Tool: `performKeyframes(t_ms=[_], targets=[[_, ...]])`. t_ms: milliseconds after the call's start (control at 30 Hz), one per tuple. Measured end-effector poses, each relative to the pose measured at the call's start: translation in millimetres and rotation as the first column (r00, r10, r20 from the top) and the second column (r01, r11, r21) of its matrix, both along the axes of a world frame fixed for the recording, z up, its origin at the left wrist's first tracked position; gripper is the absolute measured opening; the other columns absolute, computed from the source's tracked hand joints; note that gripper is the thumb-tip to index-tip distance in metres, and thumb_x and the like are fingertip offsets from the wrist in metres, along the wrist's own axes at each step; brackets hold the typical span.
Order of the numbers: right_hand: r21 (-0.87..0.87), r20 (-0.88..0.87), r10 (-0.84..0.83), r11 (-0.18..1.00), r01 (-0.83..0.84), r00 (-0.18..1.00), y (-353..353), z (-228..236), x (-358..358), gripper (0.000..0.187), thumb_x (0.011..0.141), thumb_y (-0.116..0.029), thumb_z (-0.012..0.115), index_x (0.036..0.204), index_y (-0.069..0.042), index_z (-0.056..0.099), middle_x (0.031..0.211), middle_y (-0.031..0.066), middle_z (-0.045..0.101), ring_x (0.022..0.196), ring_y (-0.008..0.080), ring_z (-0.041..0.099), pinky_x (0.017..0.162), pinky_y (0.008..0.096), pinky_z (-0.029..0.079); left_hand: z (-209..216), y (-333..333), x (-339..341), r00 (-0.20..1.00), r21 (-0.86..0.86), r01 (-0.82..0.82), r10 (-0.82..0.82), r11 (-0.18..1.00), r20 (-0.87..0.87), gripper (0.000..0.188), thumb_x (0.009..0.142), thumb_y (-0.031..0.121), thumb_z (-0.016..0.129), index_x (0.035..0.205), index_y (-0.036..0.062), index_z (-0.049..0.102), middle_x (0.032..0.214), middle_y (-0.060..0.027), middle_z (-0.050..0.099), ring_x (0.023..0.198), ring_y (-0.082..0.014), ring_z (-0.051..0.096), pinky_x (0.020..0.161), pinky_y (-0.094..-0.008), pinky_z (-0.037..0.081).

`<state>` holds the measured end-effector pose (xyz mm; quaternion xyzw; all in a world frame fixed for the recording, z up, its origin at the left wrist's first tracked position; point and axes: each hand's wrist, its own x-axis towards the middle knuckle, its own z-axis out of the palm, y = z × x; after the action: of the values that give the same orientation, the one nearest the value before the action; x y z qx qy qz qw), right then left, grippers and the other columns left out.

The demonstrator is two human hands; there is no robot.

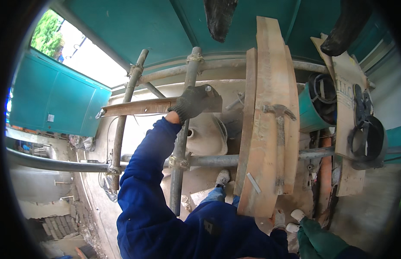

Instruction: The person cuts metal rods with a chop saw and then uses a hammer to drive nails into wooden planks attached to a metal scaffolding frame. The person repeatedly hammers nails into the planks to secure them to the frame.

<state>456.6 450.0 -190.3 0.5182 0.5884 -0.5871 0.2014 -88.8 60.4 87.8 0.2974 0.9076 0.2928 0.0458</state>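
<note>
My left hand (pixel 194 102), in a dark work glove, is closed over a rusty steel angle bar (pixel 138 108) near its right end. The bar lies across two upright-looking scaffold tubes (pixel 125 108). My right hand (pixel 279 218) is low in the view, beside the near end of the wooden planks (pixel 265 129); its fingers are too small and partly hidden to read. A claw hammer (pixel 280 146) rests on the planks with its head away from me. Near it lies a short pale strip (pixel 254 183).
A long scaffold tube (pixel 213 161) crosses in front of me. Below are a pale basin-like shape (pixel 209 138) and a green bucket (pixel 312 110). Black gear (pixel 368 140) lies on a board at right. Dark shapes (pixel 220 19) hang overhead. Another person's green trousers (pixel 321 235) show at lower right.
</note>
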Motion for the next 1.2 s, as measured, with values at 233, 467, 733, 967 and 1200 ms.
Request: performKeyframes(t_ms=[233, 467, 733, 967, 1200], targets=[[-0.248, 0.020, -0.345, 0.908, 0.339, 0.938, -20, 20, 22, 0.005, 0.102, -0.020, 0.054, 0.099, -0.018, 0.050, 0.070, 0.0026, 0.049, 0.054, 0.0131, 0.045, 0.046, 0.0303, 0.036, -5, -1, -5, 0.995, -0.002, -0.066, 0.066, 0.998, 0.073, 0.038, 0.101, 0.036, 0.046, 0.099, 0.0071, 0.070, 0.093, -0.0196, 0.072, 0.091, -0.0352, 0.070, 0.082, -0.0441, 0.054], [-0.064, -0.157, -0.002, 0.998, -0.008, 0.988, -38, 17, 51, 0.009, 0.101, -0.018, 0.055, 0.106, -0.015, 0.048, 0.066, 0.0030, 0.045, 0.050, 0.0139, 0.044, 0.044, 0.0315, 0.034, 15, 15, 6, 0.990, -0.051, -0.113, 0.117, 0.992, 0.083, 0.033, 0.089, 0.037, 0.069, 0.102, 0.0062, 0.070, 0.099, -0.0173, 0.073, 0.098, -0.0348, 0.069, 0.087, -0.0444, 0.052], [0.066, -0.022, -0.115, 0.991, 0.116, 0.993, -47, 25, 63, 0.023, 0.100, -0.025, 0.058, 0.118, -0.013, 0.049, 0.085, 0.0110, 0.061, 0.059, 0.0223, 0.059, 0.054, 0.0388, 0.053, 15, 5, -2, 1.000, -0.142, 0.020, -0.023, 0.990, -0.021, 0.033, 0.090, 0.037, 0.069, 0.104, 0.0067, 0.071, 0.098, -0.0200, 0.072, 0.095, -0.0368, 0.069, 0.085, -0.0454, 0.052], [0.053, 0.044, -0.182, 0.982, 0.180, 0.982, -67, 42, 59, 0.025, 0.098, -0.027, 0.061, 0.117, -0.013, 0.052, 0.085, 0.0111, 0.061, 0.061, 0.0235, 0.060, 0.054, 0.0389, 0.053, 17, 8, -3, 0.993, -0.132, -0.023, 0.038, 0.991, 0.112, 0.033, 0.089, 0.035, 0.072, 0.103, 0.0054, 0.070, 0.096, -0.0187, 0.072, 0.091, -0.0341, 0.068, 0.084, -0.0443, 0.052], [0.086, 0.028, -0.117, 0.990, 0.114, 0.993, -68, 14, 68, 0.026, 0.097, -0.026, 0.063, 0.118, -0.015, 0.052, 0.085, 0.0120, 0.061, 0.062, 0.0250, 0.061, 0.054, 0.0396, 0.053, 14, 6, -3, 0.997, -0.125, -0.011, 0.020, 0.992, 0.071, 0.031, 0.088, 0.036, 0.072, 0.100, 0.0073, 0.070, 0.096, -0.0176, 0.072, 0.090, -0.0334, 0.068, 0.083, -0.0445, 0.052]])
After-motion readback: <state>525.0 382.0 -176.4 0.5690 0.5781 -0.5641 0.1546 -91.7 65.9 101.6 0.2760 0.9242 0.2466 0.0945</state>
